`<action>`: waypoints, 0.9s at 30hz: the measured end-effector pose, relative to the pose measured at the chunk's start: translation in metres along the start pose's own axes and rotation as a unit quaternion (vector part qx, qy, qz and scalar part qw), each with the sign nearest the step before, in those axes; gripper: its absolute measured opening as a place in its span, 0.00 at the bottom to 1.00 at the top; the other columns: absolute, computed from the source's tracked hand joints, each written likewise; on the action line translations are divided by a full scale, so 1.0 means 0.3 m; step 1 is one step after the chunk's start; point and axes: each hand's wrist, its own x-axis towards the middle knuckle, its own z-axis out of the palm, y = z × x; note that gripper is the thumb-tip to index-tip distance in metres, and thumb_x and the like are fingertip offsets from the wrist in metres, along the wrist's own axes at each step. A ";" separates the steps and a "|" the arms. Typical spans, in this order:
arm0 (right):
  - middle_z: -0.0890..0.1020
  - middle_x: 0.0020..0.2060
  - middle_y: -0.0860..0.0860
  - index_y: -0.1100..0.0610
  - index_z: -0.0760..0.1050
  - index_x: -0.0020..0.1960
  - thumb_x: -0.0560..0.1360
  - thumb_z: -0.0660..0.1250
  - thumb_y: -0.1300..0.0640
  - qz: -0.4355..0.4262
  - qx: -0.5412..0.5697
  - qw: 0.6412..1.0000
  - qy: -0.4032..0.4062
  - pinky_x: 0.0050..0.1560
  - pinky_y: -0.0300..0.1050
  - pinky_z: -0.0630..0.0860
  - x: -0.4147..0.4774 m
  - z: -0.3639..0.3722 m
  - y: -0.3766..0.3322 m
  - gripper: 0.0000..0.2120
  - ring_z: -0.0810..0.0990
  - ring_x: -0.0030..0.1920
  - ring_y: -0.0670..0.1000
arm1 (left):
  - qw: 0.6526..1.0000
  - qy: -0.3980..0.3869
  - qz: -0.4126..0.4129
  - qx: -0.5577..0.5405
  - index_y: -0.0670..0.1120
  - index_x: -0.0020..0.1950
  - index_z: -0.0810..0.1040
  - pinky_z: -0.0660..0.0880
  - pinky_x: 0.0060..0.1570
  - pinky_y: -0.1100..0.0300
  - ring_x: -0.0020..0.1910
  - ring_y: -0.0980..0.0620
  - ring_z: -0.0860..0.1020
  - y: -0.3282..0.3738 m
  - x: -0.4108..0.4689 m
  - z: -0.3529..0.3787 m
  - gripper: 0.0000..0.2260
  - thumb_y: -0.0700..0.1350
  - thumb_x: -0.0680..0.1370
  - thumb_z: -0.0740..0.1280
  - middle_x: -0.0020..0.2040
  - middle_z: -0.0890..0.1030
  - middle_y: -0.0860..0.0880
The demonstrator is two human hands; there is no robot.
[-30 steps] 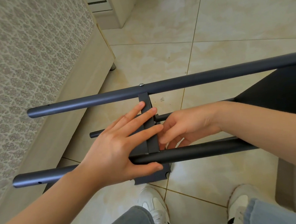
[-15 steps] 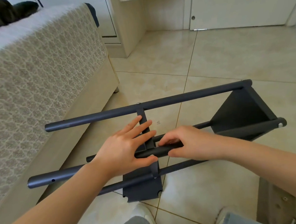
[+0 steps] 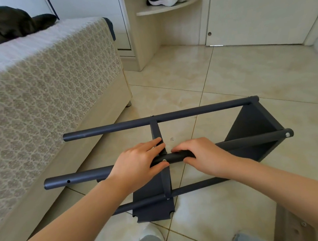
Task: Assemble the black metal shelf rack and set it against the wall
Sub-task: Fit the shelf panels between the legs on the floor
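- Rack [image 3: 252,128] on its side on floor [image 3: 246,73], centre frame
- Left hand [image 3: 137,161] flat, fingers straight over pole [image 3: 78,179]
- Right hand [image 3: 202,155] grasping same pole

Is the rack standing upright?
No, the rack lies on its side on the floor, its poles running horizontal.

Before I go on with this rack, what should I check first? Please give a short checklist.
1. Right hand grips the near tube: ok.
2. Left hand lies on the tube at the middle shelf: ok.
3. Screw there is tight: cannot tell.
4. Shelf at the tubes' free ends: not ok, none fitted.
5. Rack stands upright: not ok, it lies on the floor.
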 end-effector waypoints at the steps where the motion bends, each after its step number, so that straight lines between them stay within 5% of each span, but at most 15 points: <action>1: 0.80 0.59 0.47 0.49 0.74 0.68 0.79 0.65 0.61 0.002 -0.005 1.000 0.001 0.59 0.38 0.71 -0.001 0.002 -0.001 0.19 0.77 0.58 0.46 | 1.000 0.003 -0.005 -0.012 0.54 0.74 0.73 0.76 0.61 0.54 0.70 0.52 0.73 0.005 -0.003 -0.003 0.23 0.60 0.81 0.64 0.75 0.71 0.56; 7: 0.81 0.55 0.47 0.50 0.76 0.65 0.79 0.65 0.59 0.012 -0.029 0.999 0.017 0.57 0.41 0.75 -0.012 -0.007 -0.011 0.15 0.78 0.54 0.46 | 0.995 0.046 -0.032 -0.078 0.51 0.68 0.79 0.77 0.59 0.58 0.60 0.54 0.78 0.013 -0.055 -0.023 0.14 0.47 0.81 0.67 0.62 0.81 0.55; 12: 0.80 0.53 0.46 0.50 0.76 0.63 0.80 0.65 0.56 0.026 -0.065 0.997 0.037 0.56 0.46 0.77 -0.038 -0.009 -0.031 0.13 0.78 0.52 0.47 | 0.985 0.111 -0.060 -0.116 0.47 0.62 0.83 0.81 0.52 0.52 0.51 0.52 0.81 0.030 -0.136 -0.046 0.13 0.39 0.78 0.71 0.51 0.84 0.52; 16: 0.79 0.52 0.47 0.50 0.76 0.62 0.80 0.64 0.55 0.033 -0.089 0.994 0.054 0.55 0.49 0.77 -0.047 -0.013 -0.050 0.11 0.77 0.52 0.49 | 0.954 0.116 -0.168 -0.220 0.53 0.54 0.85 0.77 0.47 0.71 0.43 0.61 0.81 0.057 -0.193 -0.033 0.08 0.43 0.77 0.72 0.40 0.83 0.60; 18: 0.79 0.52 0.47 0.50 0.76 0.62 0.80 0.64 0.55 0.035 -0.097 0.993 0.060 0.56 0.49 0.76 -0.048 -0.014 -0.056 0.11 0.76 0.53 0.49 | 0.897 0.032 -0.285 -0.337 0.55 0.51 0.84 0.78 0.47 0.69 0.42 0.63 0.82 0.055 -0.202 -0.024 0.03 0.48 0.78 0.71 0.38 0.85 0.59; 20: 0.78 0.53 0.47 0.50 0.76 0.62 0.80 0.64 0.55 0.034 -0.102 0.992 0.065 0.55 0.48 0.76 -0.051 -0.013 -0.060 0.11 0.76 0.53 0.48 | 0.784 -0.020 -0.384 -0.488 0.51 0.55 0.82 0.81 0.44 0.64 0.44 0.58 0.85 0.046 -0.211 -0.011 0.05 0.48 0.80 0.70 0.43 0.87 0.55; 24: 0.78 0.54 0.47 0.50 0.75 0.62 0.80 0.63 0.54 0.033 -0.122 0.990 0.067 0.56 0.49 0.76 -0.056 -0.012 -0.062 0.11 0.74 0.55 0.49 | 0.530 0.058 -0.443 -0.720 0.45 0.61 0.79 0.82 0.46 0.55 0.50 0.46 0.86 0.019 -0.219 0.004 0.10 0.45 0.80 0.69 0.52 0.87 0.46; 27: 0.77 0.54 0.47 0.49 0.75 0.62 0.80 0.63 0.52 0.034 -0.141 0.986 0.076 0.55 0.48 0.76 -0.058 -0.011 -0.059 0.11 0.74 0.55 0.49 | 0.430 0.119 -0.451 -0.773 0.42 0.63 0.78 0.79 0.58 0.47 0.50 0.43 0.86 0.012 -0.198 0.011 0.13 0.43 0.79 0.70 0.54 0.86 0.42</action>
